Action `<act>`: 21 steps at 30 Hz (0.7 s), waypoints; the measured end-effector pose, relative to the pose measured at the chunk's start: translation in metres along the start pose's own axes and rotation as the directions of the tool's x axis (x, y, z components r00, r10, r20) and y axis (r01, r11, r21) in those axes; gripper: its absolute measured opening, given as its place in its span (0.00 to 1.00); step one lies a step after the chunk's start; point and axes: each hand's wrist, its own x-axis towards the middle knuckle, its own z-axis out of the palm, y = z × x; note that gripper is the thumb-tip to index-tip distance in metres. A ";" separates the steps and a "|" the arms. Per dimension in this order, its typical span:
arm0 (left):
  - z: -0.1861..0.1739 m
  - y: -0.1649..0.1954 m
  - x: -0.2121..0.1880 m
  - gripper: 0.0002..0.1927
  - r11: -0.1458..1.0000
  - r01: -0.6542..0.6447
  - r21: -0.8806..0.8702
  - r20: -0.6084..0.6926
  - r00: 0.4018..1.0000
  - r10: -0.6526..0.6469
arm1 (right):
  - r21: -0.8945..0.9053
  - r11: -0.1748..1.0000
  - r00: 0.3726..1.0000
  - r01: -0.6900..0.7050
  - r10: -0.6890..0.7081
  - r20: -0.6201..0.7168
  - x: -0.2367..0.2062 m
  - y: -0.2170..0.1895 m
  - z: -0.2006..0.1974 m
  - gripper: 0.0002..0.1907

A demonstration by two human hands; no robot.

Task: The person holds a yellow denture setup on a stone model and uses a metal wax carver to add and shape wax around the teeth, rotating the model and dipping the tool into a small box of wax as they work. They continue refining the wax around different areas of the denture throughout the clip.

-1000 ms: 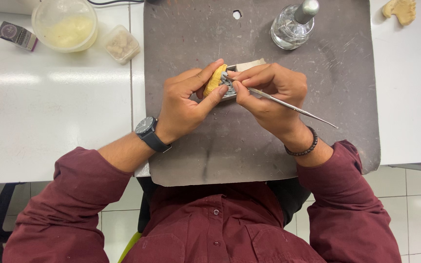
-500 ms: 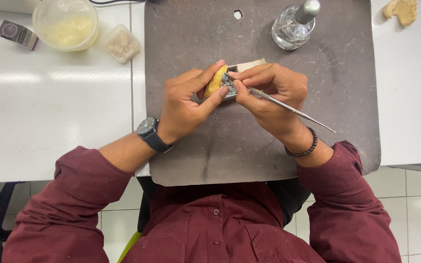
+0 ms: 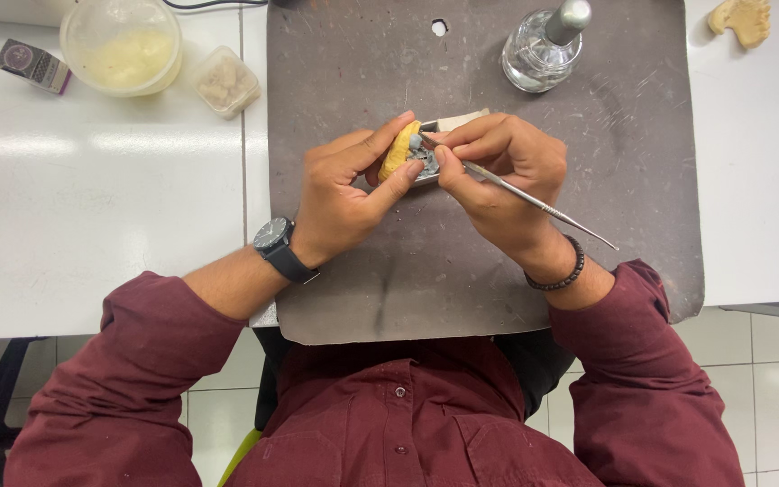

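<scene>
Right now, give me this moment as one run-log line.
left hand: holds yellow model | right hand: metal tool, tip at model | surface: grey mat

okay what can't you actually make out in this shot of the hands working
- Head view: the yellow piece is mostly covered by the left hand; its shape is unclear.
- The metal tool tip is hidden behind the right hand fingers.
- The grey part is too small to identify.

mat (image 3: 642, 180) lies on table (image 3: 92, 225) | glass bottle (image 3: 543, 50) on mat's far right | tub (image 3: 121, 45), small container (image 3: 224, 81), small box (image 3: 32, 66) left of mat | plaster cast (image 3: 744, 18) right of mat | left hand (image 3: 344, 194) and right hand (image 3: 498, 180) meet over mat's middle
</scene>
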 end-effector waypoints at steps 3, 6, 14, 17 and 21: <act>0.000 0.000 -0.001 0.24 1.000 0.006 -0.012 -0.011 1.000 -0.006 | 0.041 0.998 0.997 0.054 -0.055 0.044 0.000 0.000 0.000 0.09; 0.000 0.000 -0.001 0.24 1.000 -0.005 -0.014 -0.013 1.000 0.005 | 0.008 0.998 0.998 0.055 -0.055 0.026 -0.001 0.000 0.000 0.09; 0.002 -0.001 -0.002 0.23 0.999 0.017 -0.039 -0.020 1.000 -0.018 | -0.008 0.998 0.997 0.065 -0.064 0.041 0.001 -0.001 0.000 0.09; 0.002 -0.001 -0.002 0.24 1.000 -0.013 -0.009 -0.024 1.000 0.012 | -0.035 0.999 1.000 0.018 -0.018 0.015 0.000 -0.002 0.001 0.09; 0.001 0.000 -0.001 0.23 0.999 0.016 -0.041 -0.016 1.000 -0.017 | 0.007 0.998 0.997 0.067 -0.067 0.044 0.000 -0.003 0.000 0.09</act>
